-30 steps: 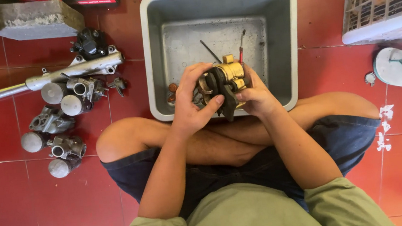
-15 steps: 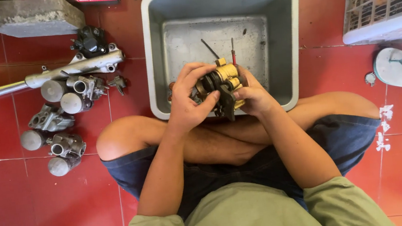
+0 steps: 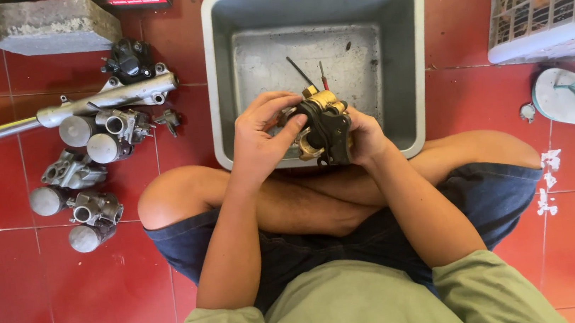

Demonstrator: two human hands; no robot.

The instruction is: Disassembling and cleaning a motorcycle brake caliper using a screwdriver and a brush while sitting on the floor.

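Fingers of both hands wrap one part: left hand (image 3: pixel 260 139) curled over the top and near side of the caliper (image 3: pixel 323 130), thumb laid across its dark face; right hand (image 3: pixel 365 139) cups it from behind, its fingers mostly hidden, so I can't tell their exact grip. Caliper is held up in the air over the near rim of the tub (image 3: pixel 222 83), just above the crossed legs.

Relative to the tub, biggest first:
- Tub itself: grey, square, nearly bare inside. Only two thin tools (image 3: pixel 310 73) lie on its bottom, just past the caliper.
- White basket (image 3: pixel 542 6) to its right, sandal (image 3: pixel 573 99) below that.
- Concrete block (image 3: pixel 49 26) to its upper left.
- Fork leg (image 3: pixel 75 109) left of it, lying flat on the floor tiles.
- Cluster of carburettors (image 3: pixel 86 175) left, below the fork leg, untouched.

Progress, my read: caliper looks whole, gold body and dark bracket together. Nothing removed lies in the tub. Early stage; the other parts all wait.
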